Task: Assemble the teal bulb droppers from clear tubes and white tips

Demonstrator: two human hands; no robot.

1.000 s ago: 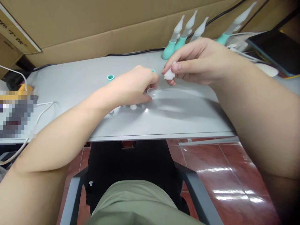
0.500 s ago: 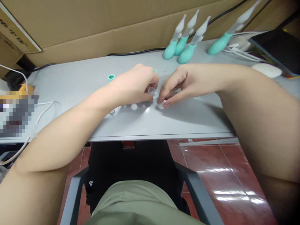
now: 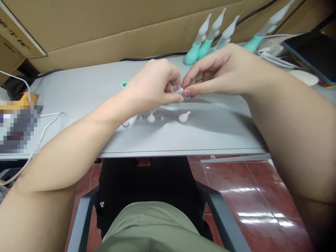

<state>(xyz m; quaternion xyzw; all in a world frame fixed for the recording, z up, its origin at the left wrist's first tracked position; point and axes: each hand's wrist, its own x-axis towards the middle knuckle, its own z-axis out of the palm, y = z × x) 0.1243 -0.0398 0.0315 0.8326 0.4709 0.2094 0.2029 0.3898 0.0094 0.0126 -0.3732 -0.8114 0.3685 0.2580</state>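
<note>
My left hand (image 3: 159, 82) is closed around a clear plastic tube (image 3: 176, 89), its round open end facing up. My right hand (image 3: 214, 75) meets it from the right, thumb and fingertips pinched at the tube's small side stub. Whatever lies between those right fingertips is too small to make out. Below the hands a white soft nozzle (image 3: 183, 117) lies on its side on the grey table (image 3: 162, 140). Left of it are a second white nozzle (image 3: 151, 117) and tiny white pieces (image 3: 162, 118). Behind my left wrist the rim of a teal bulb (image 3: 124, 85) shows.
Several teal bulb aspirators with white tips (image 3: 193, 54) stand near the cardboard wall (image 3: 105, 31). One more aspirator (image 3: 254, 43) leans at the right by white cables and a dark flat device (image 3: 312, 52). A black cable (image 3: 149, 57) runs along the back edge.
My right hand has let go of the white nozzle on the table and risen to the tube's side stub. My left hand has lifted slightly with the tube.
</note>
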